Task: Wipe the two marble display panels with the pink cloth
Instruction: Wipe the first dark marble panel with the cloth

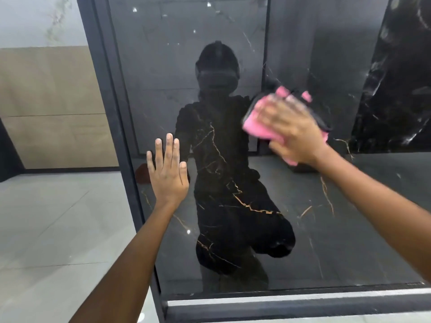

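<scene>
Fingers [169, 150]: left hand [168, 176] straight, slightly apart, flat against marble panel [233, 183]; right hand [291, 127] spread, pressing pink cloth [258, 129], blurred. Panel: black, gold-veined, glossy, upright in dark frame [112, 113], mirroring a crouched figure. Left edge just beside left hand; bottom rail [291, 301] below. Pale floor tiles [58, 217] at left. Writing: none legible. Cloth: on panel's upper right.

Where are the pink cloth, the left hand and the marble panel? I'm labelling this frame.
pink cloth [257, 127]: head view, bare lower-left fold.
left hand [169, 173]: head view, back of hand.
marble panel [326, 241]: head view, bare glossy face, lower right.
</scene>
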Motion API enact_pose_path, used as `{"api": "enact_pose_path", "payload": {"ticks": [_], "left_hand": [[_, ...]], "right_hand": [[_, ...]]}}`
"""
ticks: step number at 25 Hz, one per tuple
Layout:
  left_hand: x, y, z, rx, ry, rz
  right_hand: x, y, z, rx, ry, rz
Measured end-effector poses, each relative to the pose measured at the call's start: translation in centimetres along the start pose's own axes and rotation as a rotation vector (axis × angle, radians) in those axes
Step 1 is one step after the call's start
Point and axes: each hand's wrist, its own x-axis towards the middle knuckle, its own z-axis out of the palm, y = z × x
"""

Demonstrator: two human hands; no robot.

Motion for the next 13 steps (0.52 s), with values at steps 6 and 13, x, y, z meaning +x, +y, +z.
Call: {"api": "enact_pose_path", "payload": {"ticks": [6, 13], "left_hand": [[-0.2, -0.1, 0.2, -0.011, 0.022, 0.013], [-5.3, 4.7, -0.1, -0.190, -0.042, -0.070]], "right_hand": [[-12.5, -11.3, 4.3, 0.003, -0.253, -0.114], [-8.1, -1.0, 0.0, -0.001, -0.153, -0.017]]}}
